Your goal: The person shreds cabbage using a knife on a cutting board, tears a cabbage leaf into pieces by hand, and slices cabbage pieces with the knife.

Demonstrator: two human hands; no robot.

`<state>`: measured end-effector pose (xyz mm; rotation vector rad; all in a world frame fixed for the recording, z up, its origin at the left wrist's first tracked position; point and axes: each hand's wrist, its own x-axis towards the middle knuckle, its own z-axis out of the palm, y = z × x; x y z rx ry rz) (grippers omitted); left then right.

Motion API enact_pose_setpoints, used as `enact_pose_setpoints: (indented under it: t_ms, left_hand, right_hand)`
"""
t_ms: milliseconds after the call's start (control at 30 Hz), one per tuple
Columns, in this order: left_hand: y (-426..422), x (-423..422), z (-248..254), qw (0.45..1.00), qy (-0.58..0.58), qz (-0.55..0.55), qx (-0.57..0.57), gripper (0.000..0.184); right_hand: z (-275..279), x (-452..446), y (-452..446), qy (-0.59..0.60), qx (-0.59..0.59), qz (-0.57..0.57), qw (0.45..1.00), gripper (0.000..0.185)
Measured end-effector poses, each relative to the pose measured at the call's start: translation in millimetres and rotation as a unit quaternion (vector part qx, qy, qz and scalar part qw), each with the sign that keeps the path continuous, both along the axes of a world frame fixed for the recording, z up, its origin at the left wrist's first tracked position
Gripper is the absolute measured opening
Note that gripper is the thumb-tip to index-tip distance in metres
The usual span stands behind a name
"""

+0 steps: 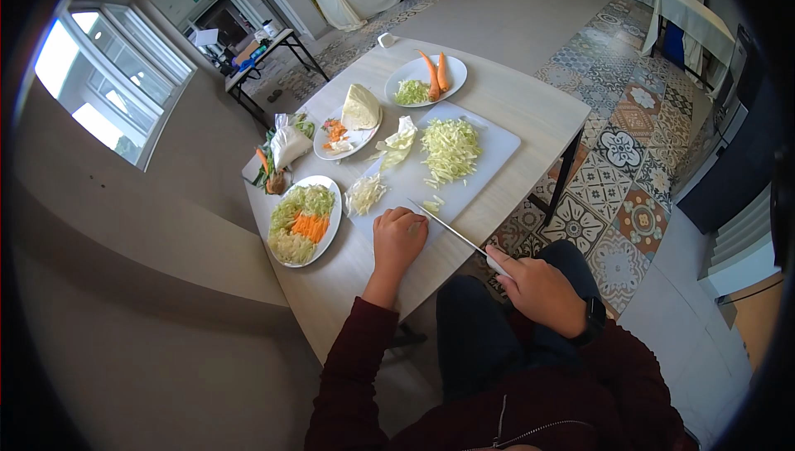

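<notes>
Hands first: the left hand point(401, 236) is curled at the near edge of the white cutting board point(494, 153); whether it grips anything, I cannot tell. Just beyond lie a few cabbage strips point(433, 204), with a larger shredded pile point(450, 151) farther off. The knife point(453, 231) slants across, blade tip near those strips and closer to the left hand, handle enclosed by the right hand point(542, 289).
</notes>
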<state>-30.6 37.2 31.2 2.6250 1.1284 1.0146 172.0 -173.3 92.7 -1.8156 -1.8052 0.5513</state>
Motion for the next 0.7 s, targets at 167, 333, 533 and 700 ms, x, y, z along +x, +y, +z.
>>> enact_pose_setpoints:
  t_ms: [167,333,533,700]
  left_hand:
    - [-1,0,2,1.000,0.005,0.000,-0.002,0.004]
    - [0,0,1,1.000,0.005,-0.003,-0.003,0.005]
    - [2,-1,-1,1.000,0.008,-0.005,-0.003,0.005]
    - [1,0,-1,1.000,0.003,-0.003,0.001,0.005]
  right_hand:
    - [-1,1,-7,0.000,0.019,0.002,1.000,0.048]
    - [-2,2,-12,-0.006,0.013,0.002,1.000,0.048]
    - [3,2,-24,-0.029,-0.002,0.005,1.000,0.049]
    - [5,2,-32,-0.042,-0.018,0.007,0.999,0.050]
